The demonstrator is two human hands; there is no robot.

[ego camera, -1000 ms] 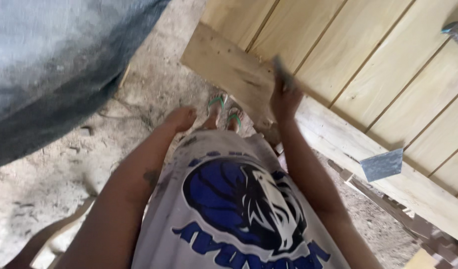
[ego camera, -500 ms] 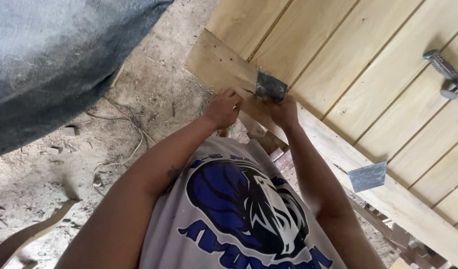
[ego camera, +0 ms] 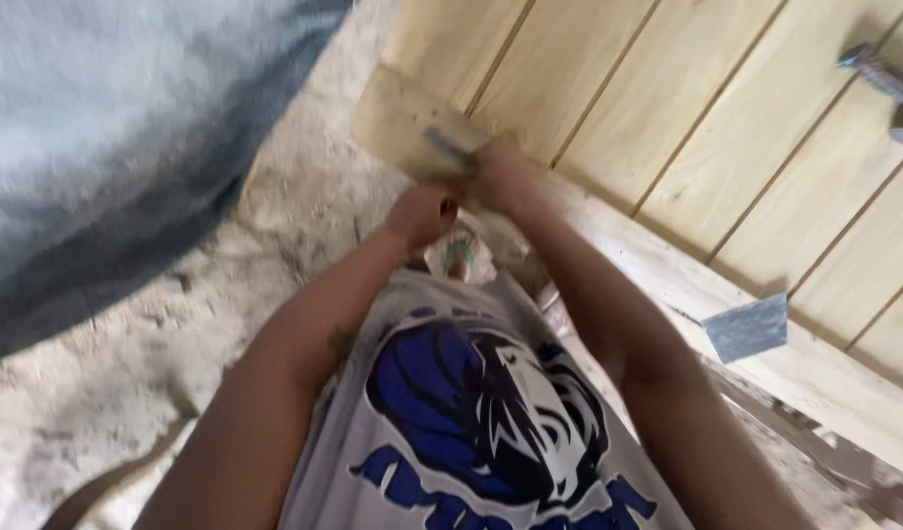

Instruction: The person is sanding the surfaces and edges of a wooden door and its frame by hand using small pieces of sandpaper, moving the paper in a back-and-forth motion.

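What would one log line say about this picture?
right hand: on grey metal plate at board | left hand: fisted just below | second metal plate: on board's edge | picture blurred

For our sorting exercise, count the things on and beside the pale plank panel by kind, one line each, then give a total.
Grey metal plates: 2, one at the right hand, blurred, one on the edge board.
Metal-headed hammers: 1.
Green-strapped sandals: 1 showing, below the left hand.
Total: 4
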